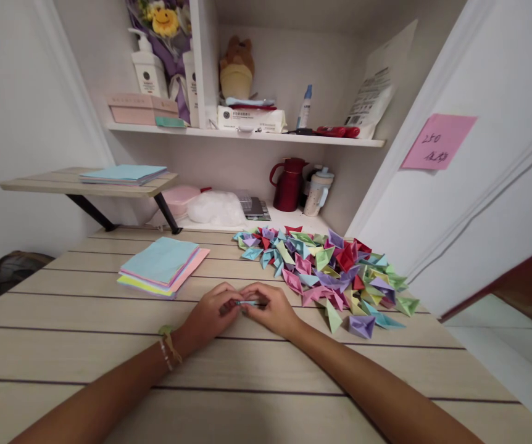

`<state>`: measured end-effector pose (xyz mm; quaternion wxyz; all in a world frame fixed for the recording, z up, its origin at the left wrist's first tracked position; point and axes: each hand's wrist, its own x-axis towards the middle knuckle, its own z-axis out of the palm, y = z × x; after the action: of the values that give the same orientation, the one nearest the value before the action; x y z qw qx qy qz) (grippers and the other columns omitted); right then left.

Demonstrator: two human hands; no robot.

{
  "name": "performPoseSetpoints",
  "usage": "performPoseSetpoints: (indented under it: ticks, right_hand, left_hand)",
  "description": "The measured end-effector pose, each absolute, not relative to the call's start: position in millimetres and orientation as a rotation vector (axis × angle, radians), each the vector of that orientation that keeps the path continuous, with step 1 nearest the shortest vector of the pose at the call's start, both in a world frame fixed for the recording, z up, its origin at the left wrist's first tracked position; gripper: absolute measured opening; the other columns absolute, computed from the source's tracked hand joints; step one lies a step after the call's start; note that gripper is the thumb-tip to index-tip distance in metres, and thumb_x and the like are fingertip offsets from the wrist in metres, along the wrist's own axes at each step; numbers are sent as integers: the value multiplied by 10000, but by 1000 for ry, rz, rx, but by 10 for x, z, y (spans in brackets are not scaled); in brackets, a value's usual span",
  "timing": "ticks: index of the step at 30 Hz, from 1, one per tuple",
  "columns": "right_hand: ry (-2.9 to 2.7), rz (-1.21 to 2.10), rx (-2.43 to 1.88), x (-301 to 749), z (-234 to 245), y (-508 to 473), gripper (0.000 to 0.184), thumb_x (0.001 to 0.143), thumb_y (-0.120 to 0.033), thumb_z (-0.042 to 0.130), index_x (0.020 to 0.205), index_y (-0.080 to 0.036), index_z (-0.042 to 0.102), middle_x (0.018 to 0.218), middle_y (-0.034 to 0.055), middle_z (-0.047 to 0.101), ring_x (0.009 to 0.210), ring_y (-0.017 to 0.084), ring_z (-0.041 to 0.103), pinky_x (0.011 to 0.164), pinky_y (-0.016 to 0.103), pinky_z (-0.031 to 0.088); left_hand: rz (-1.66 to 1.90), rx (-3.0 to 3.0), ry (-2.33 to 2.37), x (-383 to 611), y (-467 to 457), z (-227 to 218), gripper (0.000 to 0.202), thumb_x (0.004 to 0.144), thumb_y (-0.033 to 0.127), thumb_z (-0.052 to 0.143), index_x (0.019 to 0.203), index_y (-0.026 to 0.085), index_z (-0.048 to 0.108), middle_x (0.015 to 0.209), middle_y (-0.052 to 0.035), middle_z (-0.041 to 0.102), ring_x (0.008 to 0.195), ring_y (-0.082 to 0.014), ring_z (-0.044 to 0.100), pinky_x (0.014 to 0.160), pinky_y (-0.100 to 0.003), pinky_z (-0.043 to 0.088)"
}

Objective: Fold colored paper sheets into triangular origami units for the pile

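Both hands meet at the middle of the slatted table, pinching a small folded piece of light-blue paper. My left hand grips its left end between thumb and fingers. Around its right side close the thumb and fingers of my right hand, which hide much of the fold. A stack of coloured paper sheets, blue on top, lies beyond my left hand. To the right of my right hand spreads a heap of folded paper boats in many colours.
A small raised shelf at the left carries more paper sheets. Behind the table, a cabinet holds a red jug, a pale tumbler and a plastic bag. A pink note is stuck on the right wall.
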<state>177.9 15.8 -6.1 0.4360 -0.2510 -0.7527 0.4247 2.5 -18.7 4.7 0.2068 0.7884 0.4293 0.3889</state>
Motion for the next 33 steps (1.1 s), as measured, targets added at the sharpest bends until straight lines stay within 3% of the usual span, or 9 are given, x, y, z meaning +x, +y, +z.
performPoseSetpoints:
  ticks: [5,12,16,19,27,33]
  right_hand:
    - [-1737,1141,-665,1776,-125,221,233,755,-280,603,967,-184,621,850,55,668,763,165,634,695,282,515]
    - [-1788,993,-653,1818,-60,264,186,762,-314,607,903,-217,682,872,58,680,810,183,623,752,307,491]
    - [-1766,1130,-645,1799,-67,232,199,743,-322,621,887,-193,666,834,48,689,753,177,642,705,296,518]
    - [-1753,1151,-685,1783,-87,196,190,742,-311,617,875,-180,654,818,53,691,733,182,653,687,300,532]
    - [-1802,924,-765,1787,-103,177,199,749,-269,598,924,-183,638,820,54,683,722,176,642,689,296,522]
    - [-1989,599,-846,1806,-34,135,96,725,-222,611,799,-216,671,726,27,668,647,158,601,597,250,459]
  left_hand:
    - [1160,1902,1268,20,-150,37,229,748,266,579,952,171,536,833,-32,607,700,-130,580,644,-256,488]
    - [965,1796,1152,23,-133,80,259,804,345,492,945,162,609,814,-43,676,697,-149,622,619,-240,485]
    - [1001,1721,1126,22,-133,52,310,806,343,486,1042,170,587,937,-61,680,727,-160,635,619,-254,506]
    - [1039,1748,1131,12,-125,42,289,800,328,499,1018,175,611,976,-62,676,798,-176,632,662,-268,516]
    - [1071,1902,1225,12,-156,18,343,762,285,555,1084,172,581,993,-68,670,784,-167,640,715,-275,532]
    - [1043,2146,1313,14,-193,29,300,792,236,514,1082,199,583,989,-65,664,769,-158,636,714,-266,528]
